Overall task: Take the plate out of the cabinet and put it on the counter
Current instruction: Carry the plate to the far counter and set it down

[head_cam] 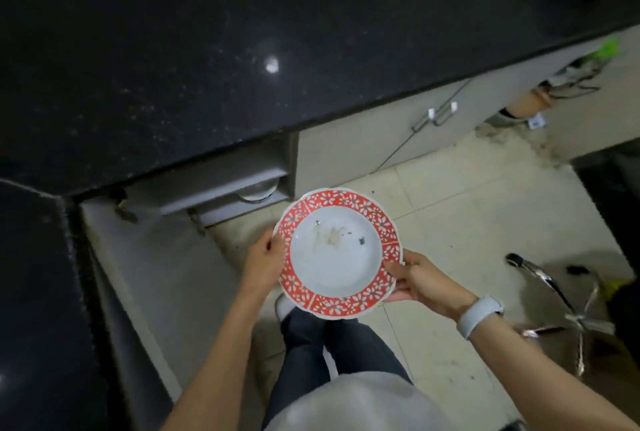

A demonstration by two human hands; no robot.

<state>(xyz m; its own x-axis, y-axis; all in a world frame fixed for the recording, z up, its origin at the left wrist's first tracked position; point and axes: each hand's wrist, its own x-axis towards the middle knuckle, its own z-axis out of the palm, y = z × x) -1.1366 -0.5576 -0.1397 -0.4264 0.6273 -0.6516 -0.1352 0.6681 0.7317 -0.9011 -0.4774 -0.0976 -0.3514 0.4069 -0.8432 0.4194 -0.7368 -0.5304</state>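
Note:
I hold a round plate (337,252) with a red flowered rim and a white centre that carries a few dark specks and a smear. It is level, above the floor, in front of the open cabinet (221,185). My left hand (263,257) grips its left edge. My right hand (420,280), with a pale watch on the wrist, grips its right edge with the thumb on the rim. The black speckled counter (214,60) lies above and beyond the plate.
The open cabinet door (166,278) hangs to my left. Inside the cabinet a metal dish (258,190) shows on a shelf. Closed cabinet doors with handles (438,115) run to the right. A chrome chair base (568,302) stands on the tiled floor at right.

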